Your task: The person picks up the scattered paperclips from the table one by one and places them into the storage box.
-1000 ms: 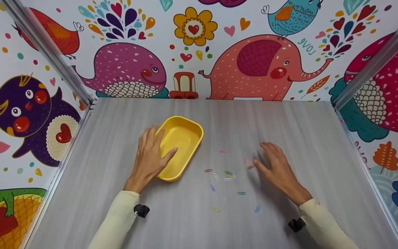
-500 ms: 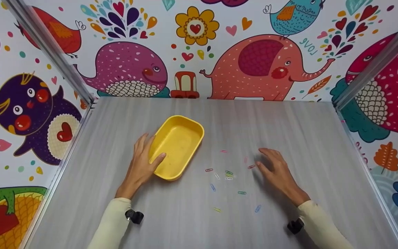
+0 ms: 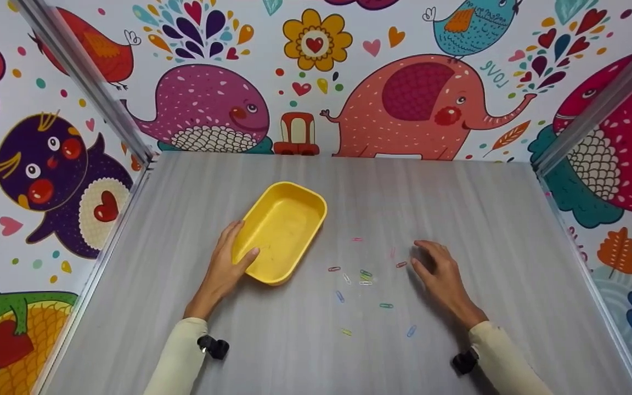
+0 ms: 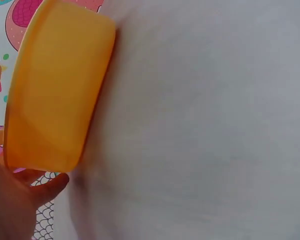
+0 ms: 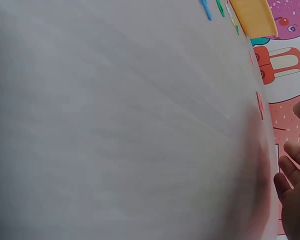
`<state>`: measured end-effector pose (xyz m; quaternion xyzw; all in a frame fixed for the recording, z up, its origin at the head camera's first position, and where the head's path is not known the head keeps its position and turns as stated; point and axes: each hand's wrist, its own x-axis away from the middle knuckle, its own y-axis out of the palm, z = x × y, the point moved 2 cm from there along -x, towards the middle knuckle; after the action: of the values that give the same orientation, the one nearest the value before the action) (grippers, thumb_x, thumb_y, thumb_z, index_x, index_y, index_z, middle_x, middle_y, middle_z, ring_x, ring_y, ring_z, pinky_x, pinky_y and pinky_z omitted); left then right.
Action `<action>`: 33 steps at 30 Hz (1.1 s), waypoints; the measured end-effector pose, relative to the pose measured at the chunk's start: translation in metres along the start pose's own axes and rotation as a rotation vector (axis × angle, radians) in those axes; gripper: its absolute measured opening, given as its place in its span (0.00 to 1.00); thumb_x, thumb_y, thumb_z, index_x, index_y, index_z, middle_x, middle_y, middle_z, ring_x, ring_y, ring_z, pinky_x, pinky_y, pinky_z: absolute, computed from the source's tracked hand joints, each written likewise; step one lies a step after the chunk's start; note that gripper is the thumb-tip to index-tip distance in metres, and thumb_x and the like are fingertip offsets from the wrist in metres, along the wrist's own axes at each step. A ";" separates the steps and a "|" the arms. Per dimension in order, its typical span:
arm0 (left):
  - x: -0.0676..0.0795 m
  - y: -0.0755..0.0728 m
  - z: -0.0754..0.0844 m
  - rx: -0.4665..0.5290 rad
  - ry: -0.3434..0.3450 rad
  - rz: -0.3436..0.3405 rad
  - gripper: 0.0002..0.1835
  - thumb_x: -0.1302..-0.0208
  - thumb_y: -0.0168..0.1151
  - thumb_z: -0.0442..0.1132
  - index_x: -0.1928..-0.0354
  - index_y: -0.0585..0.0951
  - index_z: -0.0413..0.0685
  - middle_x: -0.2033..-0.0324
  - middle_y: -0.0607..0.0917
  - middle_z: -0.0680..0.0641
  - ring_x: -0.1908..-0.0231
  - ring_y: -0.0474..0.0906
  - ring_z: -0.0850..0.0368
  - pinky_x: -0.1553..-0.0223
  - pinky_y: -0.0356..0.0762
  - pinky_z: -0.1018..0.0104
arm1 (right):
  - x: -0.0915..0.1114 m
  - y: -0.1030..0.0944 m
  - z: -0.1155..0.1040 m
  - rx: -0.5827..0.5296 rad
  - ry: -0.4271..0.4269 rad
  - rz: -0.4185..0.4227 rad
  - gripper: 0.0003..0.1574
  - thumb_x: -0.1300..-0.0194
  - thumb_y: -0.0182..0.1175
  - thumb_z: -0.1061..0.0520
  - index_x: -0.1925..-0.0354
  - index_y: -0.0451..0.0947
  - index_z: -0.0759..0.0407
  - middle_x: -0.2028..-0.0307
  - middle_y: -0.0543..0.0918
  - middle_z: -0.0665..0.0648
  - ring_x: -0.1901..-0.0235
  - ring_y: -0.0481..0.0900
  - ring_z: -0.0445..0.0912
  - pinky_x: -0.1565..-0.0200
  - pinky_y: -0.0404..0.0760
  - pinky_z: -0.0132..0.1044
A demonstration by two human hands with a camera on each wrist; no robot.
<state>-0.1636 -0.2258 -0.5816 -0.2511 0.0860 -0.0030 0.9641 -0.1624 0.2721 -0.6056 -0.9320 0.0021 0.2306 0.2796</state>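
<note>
Grip of the left hand (image 3: 223, 269) on the left side of a yellow, rounded-rectangular plastic tray (image 3: 286, 230), thumb over the rim, likely to steady it. Next, about 12 small, multicoloured, oval paper clips (image 3: 366, 283), spread on a grey wood-grain table (image 3: 458, 192). Rightmost, well apart, the right hand (image 3: 443, 277), just beside a red clip (image 3: 401, 264), holding nothing, fingers loosely curved, perhaps for pinching.

The tray (image 3: 286, 227) is coloured yellow, the paper clips (image 3: 386, 305) red, pink, green, blue, yellow and white. The counter (image 3: 475, 214) is streaked with grey, the white walls (image 3: 360, 68) are printed with multicoloured animals (image 3: 412, 107), hearts (image 3: 106, 206) and flowers (image 3: 316, 41), and the sleeves (image 3: 178, 354) are coloured cream.
</note>
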 end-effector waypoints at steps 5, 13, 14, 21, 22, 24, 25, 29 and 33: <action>0.003 0.000 -0.005 0.033 0.010 0.017 0.43 0.23 0.71 0.46 0.15 0.64 0.40 0.17 0.64 0.36 0.19 0.62 0.37 0.20 0.57 0.38 | 0.003 0.002 0.002 -0.014 0.013 0.007 0.27 0.32 0.71 0.75 0.36 0.81 0.75 0.39 0.85 0.68 0.37 0.79 0.64 0.33 0.65 0.18; 0.013 -0.001 -0.011 0.098 0.017 0.018 0.45 0.24 0.71 0.39 0.14 0.58 0.37 0.19 0.65 0.33 0.25 0.68 0.35 0.23 0.59 0.35 | 0.006 0.003 0.006 -0.014 0.052 0.009 0.27 0.31 0.71 0.74 0.35 0.82 0.73 0.38 0.85 0.67 0.37 0.79 0.63 0.33 0.65 0.17; 0.014 -0.001 -0.012 0.100 0.013 0.015 0.46 0.24 0.71 0.39 0.13 0.57 0.37 0.18 0.64 0.33 0.24 0.68 0.35 0.23 0.59 0.35 | 0.006 0.003 0.006 -0.013 0.053 0.008 0.27 0.31 0.71 0.74 0.35 0.82 0.72 0.38 0.85 0.67 0.36 0.79 0.62 0.33 0.65 0.17; 0.022 -0.004 -0.019 0.104 0.005 0.024 0.55 0.30 0.75 0.39 0.12 0.50 0.34 0.16 0.60 0.31 0.19 0.61 0.34 0.22 0.58 0.59 | 0.007 0.006 0.011 0.004 -0.006 0.012 0.21 0.34 0.74 0.73 0.42 0.87 0.71 0.41 0.87 0.66 0.38 0.78 0.62 0.33 0.64 0.19; 0.023 -0.005 -0.020 0.103 0.002 0.022 0.56 0.31 0.75 0.39 0.12 0.50 0.34 0.16 0.59 0.31 0.19 0.60 0.33 0.23 0.57 0.66 | 0.007 0.006 0.011 0.012 -0.017 0.018 0.20 0.34 0.74 0.73 0.44 0.88 0.70 0.42 0.88 0.65 0.39 0.79 0.61 0.34 0.64 0.20; 0.025 -0.005 -0.021 0.108 -0.006 0.009 0.57 0.31 0.76 0.39 0.12 0.49 0.34 0.15 0.57 0.31 0.18 0.58 0.33 0.26 0.55 0.77 | 0.007 0.006 0.013 0.029 -0.034 0.024 0.19 0.35 0.75 0.73 0.46 0.90 0.69 0.45 0.89 0.64 0.41 0.79 0.60 0.35 0.65 0.21; 0.025 -0.005 -0.022 0.113 -0.009 0.001 0.57 0.31 0.76 0.38 0.12 0.49 0.34 0.15 0.56 0.31 0.17 0.57 0.33 0.27 0.55 0.81 | 0.007 0.006 0.013 0.034 -0.040 0.024 0.18 0.36 0.76 0.73 0.47 0.90 0.69 0.46 0.89 0.63 0.42 0.79 0.59 0.36 0.65 0.21; 0.028 -0.006 -0.022 0.144 -0.012 -0.025 0.57 0.31 0.76 0.35 0.12 0.48 0.33 0.15 0.55 0.30 0.17 0.56 0.32 0.30 0.55 0.86 | 0.006 0.006 0.015 0.050 -0.048 -0.001 0.17 0.35 0.77 0.71 0.48 0.91 0.67 0.47 0.88 0.62 0.44 0.78 0.58 0.38 0.67 0.24; 0.030 -0.007 -0.023 0.181 -0.006 -0.034 0.56 0.31 0.76 0.31 0.12 0.49 0.34 0.15 0.57 0.31 0.18 0.60 0.32 0.30 0.60 0.84 | 0.004 0.007 0.017 0.058 -0.045 -0.030 0.17 0.36 0.77 0.71 0.48 0.92 0.66 0.47 0.87 0.61 0.44 0.77 0.56 0.40 0.68 0.25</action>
<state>-0.1373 -0.2441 -0.6030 -0.1645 0.0781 -0.0261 0.9829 -0.1670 0.2751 -0.6233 -0.9180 -0.0112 0.2469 0.3101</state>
